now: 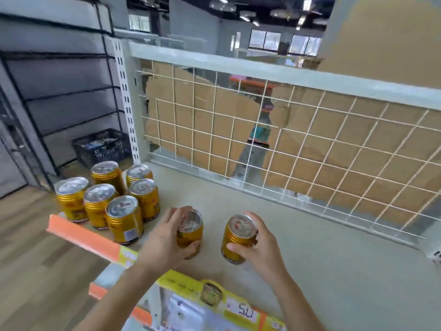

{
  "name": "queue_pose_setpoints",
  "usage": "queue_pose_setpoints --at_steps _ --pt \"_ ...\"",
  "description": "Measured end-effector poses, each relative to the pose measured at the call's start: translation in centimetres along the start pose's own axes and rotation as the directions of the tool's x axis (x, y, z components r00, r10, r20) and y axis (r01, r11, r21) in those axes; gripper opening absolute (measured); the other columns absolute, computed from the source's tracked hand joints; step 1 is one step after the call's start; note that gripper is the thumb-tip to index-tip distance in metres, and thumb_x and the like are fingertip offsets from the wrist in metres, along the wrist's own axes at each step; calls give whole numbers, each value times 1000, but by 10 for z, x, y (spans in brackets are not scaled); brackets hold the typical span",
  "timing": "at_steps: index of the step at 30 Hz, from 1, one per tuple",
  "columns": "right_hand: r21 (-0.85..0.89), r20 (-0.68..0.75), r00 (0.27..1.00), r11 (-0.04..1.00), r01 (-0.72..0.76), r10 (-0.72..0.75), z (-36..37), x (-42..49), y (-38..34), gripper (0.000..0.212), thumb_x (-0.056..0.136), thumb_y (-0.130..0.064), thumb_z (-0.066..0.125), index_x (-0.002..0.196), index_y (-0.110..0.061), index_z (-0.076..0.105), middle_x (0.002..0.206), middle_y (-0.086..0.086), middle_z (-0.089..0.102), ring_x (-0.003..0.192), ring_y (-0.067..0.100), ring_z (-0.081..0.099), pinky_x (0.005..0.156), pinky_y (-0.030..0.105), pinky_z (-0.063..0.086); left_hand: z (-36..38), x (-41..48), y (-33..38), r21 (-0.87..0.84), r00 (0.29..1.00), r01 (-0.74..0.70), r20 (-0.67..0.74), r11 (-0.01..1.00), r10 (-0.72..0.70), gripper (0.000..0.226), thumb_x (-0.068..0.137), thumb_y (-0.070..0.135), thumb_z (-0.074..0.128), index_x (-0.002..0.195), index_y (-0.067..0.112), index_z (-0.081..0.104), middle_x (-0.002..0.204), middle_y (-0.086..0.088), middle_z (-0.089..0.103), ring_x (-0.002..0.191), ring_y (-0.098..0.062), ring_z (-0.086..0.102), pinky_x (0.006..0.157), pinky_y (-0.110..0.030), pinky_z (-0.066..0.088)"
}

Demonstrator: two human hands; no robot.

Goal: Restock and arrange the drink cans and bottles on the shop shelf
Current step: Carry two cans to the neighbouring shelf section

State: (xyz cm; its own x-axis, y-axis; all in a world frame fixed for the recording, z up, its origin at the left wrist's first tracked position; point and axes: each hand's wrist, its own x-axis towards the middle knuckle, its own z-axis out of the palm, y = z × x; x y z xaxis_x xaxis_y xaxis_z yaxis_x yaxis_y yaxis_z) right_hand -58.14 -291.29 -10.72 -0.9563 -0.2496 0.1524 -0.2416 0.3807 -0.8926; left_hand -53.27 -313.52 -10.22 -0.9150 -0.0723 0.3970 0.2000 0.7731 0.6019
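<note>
Six cans (112, 199) stand upright in a tight block at the left end of the shelf (322, 259), lids up, close behind the orange price strip (81, 237), probably so that shoppers meet a full, even face at the edge. Two more of the same gold cans are in hand to the right of that block. The left hand (164, 237) wraps the left can (192, 225) from its near side, fingers curled over the rim and thumb low on the body. The right hand (260, 247) clasps the right can (235, 235) from the right, thumb across the front and fingers behind. Both cans are upright with their bases at shelf level; whether they have touched down I cannot tell. They are apart from each other, and the left can is near the block without touching it. Holding one per hand likely lets a pair be set down together as the next column. Side grips keep the bases free to land flat and slide. Most of the shelf to the right, up to the wire back (286, 139), is unfilled, so the restock looks to be at an early stage. A dark crate (102, 146) sits on the floor beyond the shelf end.
</note>
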Motion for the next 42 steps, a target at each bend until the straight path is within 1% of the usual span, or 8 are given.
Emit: queue_pose_setpoints --at_steps 8,12,19,21,26,33,37,42 --pt "83 107 993 996 41 -49 78 52 -26 77 53 -22 89 113 -41 45 112 -18 59 99 -12 56 81 7 41 -45 16 -38 429 959 -270 38 862 281 65 60 52 53 114 15 51 100 -3 59 91 -18 47 84 -29 37" --pt "112 106 993 993 36 -48 102 69 -31 70 52 -36 79 113 -39 45 119 -6 54 109 3 53 88 14 41 -55 16 -49 456 949 -303 66 837 307 65 58 49 54 113 14 58 103 -1 61 97 -16 47 90 -26 32" --pt "129 218 974 991 28 -56 121 88 -36 58 80 -13 72 125 -32 41 123 -13 54 114 3 52 98 22 42 -65 15 -60 492 973 -233 118 839 200 67 63 54 52 120 19 60 114 3 61 105 -13 50 92 -27 34" --pt "128 258 966 992 -9 -24 124 89 -40 61 84 -21 67 132 -35 31 130 -15 49 120 0 47 106 25 37 -68 16 -60 477 976 -216 127 852 176 64 69 60 51 120 22 59 117 6 61 106 -13 54 91 -26 34" --pt "112 303 952 991 -72 35 131 86 -55 107 65 -87 38 148 -29 2 154 -6 20 139 4 21 115 25 19 -67 13 -58 481 979 -203 103 853 174 58 79 59 46 122 22 59 120 5 61 105 -14 56 91 -27 35" --pt "-93 217 976 996 4 16 130 82 -58 66 95 -43 37 150 -23 5 148 2 37 132 15 39 101 19 31 -66 11 -59 484 980 -200 99 852 174 58 80 58 44 122 21 59 121 4 61 104 -17 60 91 -28 33" --pt "-174 156 988 985 20 7 116 58 -54 65 93 -45 45 148 -23 18 148 1 36 132 14 40 108 30 33 -68 11 -58 467 979 -203 107 861 173 58 80 57 42 122 21 57 124 4 59 105 -16 59 91 -29 34" --pt "-369 30 994 923 109 -106 76 20 -56 46 96 -37 48 139 -23 40 140 -7 45 127 9 43 102 25 33 -66 8 -59 399 974 -226 100 889 203 55 80 51 41 124 21 55 127 4 55 108 -17 51 94 -32 35"
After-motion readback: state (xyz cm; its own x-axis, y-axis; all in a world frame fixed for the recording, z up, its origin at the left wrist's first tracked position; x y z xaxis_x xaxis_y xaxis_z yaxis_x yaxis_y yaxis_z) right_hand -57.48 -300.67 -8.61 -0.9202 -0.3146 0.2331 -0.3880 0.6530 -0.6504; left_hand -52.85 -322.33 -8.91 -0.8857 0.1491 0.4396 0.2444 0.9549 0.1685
